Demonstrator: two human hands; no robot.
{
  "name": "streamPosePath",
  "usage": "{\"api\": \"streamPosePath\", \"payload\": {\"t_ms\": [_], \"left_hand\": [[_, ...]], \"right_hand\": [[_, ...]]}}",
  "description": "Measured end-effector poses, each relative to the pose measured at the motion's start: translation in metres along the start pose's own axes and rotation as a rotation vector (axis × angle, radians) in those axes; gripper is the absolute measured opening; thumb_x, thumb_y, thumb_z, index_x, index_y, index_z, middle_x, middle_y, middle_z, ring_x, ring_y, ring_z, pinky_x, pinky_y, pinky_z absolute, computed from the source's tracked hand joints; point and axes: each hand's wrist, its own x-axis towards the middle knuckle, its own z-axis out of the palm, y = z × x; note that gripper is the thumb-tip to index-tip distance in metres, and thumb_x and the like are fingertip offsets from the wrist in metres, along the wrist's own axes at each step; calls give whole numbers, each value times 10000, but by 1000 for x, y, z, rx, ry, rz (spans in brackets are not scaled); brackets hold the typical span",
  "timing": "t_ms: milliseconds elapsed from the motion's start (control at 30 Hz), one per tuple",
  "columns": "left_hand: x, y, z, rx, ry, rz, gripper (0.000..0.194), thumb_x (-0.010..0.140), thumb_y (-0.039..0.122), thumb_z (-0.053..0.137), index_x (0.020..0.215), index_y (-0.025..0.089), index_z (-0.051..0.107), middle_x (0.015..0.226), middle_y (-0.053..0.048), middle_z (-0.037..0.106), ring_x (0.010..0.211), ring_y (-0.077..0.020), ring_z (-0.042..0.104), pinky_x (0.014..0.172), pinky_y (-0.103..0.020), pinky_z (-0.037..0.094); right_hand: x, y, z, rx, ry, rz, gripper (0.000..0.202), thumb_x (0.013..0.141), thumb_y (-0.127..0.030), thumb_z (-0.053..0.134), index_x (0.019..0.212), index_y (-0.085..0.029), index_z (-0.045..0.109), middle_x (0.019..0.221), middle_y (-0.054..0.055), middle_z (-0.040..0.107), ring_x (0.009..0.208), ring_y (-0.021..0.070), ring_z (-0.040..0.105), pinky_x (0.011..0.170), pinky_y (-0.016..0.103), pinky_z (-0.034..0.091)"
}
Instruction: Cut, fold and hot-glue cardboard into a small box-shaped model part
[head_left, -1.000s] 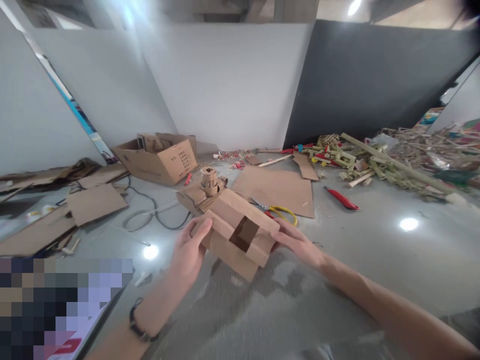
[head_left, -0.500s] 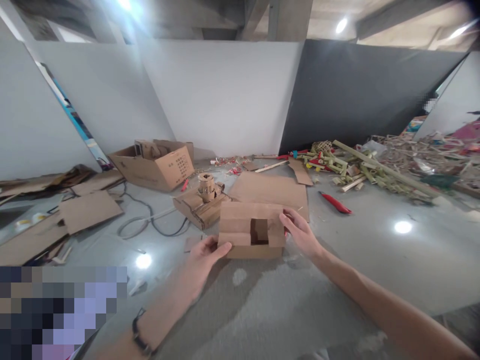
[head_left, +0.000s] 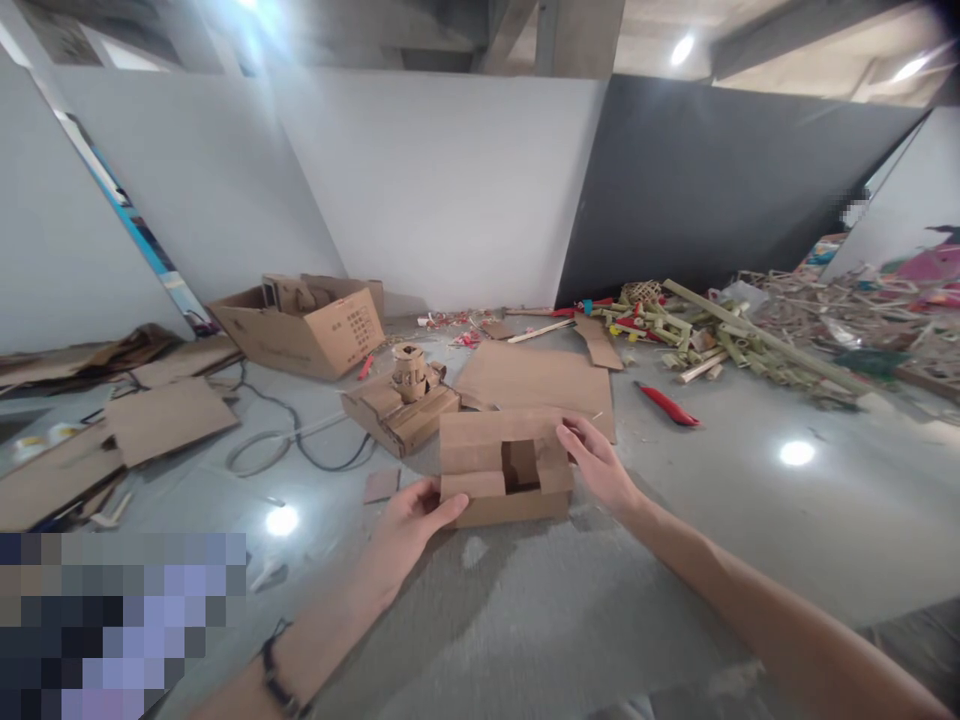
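— Holding anything, those two hands?

— Both are on the same thing: a small cardboard box piece (head_left: 504, 468) with a square notch cut in its top. It sits low over the grey floor (head_left: 570, 620), just in front of the person; whether it rests on the floor I cannot tell. The left hand (head_left: 409, 528) grasps its lower left corner, thumb on the front face, fingers underneath. The right hand (head_left: 592, 462) grips the right end, fingers curled round the edge.

— What lies close by?

— Just behind the piece stands a cardboard model (head_left: 401, 402) with a round turret on top, apart from it. A flat cardboard sheet (head_left: 536, 385) lies beside that model, to its right. A small cardboard scrap (head_left: 381, 485) lies on the floor near the left hand.

— And farther off?

— An open cardboard carton (head_left: 300, 325) stands by the white wall, with a black cable (head_left: 300, 440) looping in front of it. On the right, a red-handled tool (head_left: 667, 405) lies near a heap of bamboo pieces (head_left: 712, 335).
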Motion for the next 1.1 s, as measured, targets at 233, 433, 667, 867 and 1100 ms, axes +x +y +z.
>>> {"api": "streamPosePath", "payload": {"t_ms": [233, 433, 667, 867, 1100], "left_hand": [[2, -3, -1, 2, 1, 24, 357, 730, 411, 849, 998, 190, 763, 1121, -124, 783, 1065, -296, 701, 963, -426, 508], [1, -3, -1, 44, -13, 49, 360, 737, 408, 844, 1009, 183, 773, 1118, -150, 780, 1067, -315, 712, 938, -431, 532], [-1, -1, -1, 241, 41, 216, 258, 795, 439, 784, 886, 197, 776, 999, -131, 794, 967, -337, 735, 848, -446, 567], [29, 35, -58, 505, 558, 650, 318, 823, 466, 728, 1006, 228, 622, 1397, -121, 559, 1358, -329, 462, 1161, -477, 328], [100, 69, -102, 886, 500, 734, 340, 610, 390, 847, 822, 201, 661, 833, -99, 691, 940, -378, 662, 890, -482, 507]], "right_hand": [[-2, -3, 0, -22, -15, 10, 540, 849, -714, 580, 1063, -221, 629, 956, 47, 679, 851, 203, 608, 647, 296, 465], [-4, -7, 0, -35, -32, 8, 533, 847, -728, 574, 1018, -227, 641, 980, 45, 667, 908, 217, 605, 730, 309, 473], [-4, -3, -1, -59, 4, 34, 528, 861, -734, 559, 1035, -245, 657, 917, 31, 662, 836, 211, 594, 663, 301, 461], [-5, -7, 2, -64, 8, 10, 529, 835, -737, 592, 997, -237, 661, 1029, 54, 692, 1008, 255, 610, 841, 343, 486], [-13, -12, 10, -62, -57, -5, 456, 886, -682, 556, 1019, -262, 672, 1074, 60, 711, 1040, 270, 630, 884, 368, 495]]}}
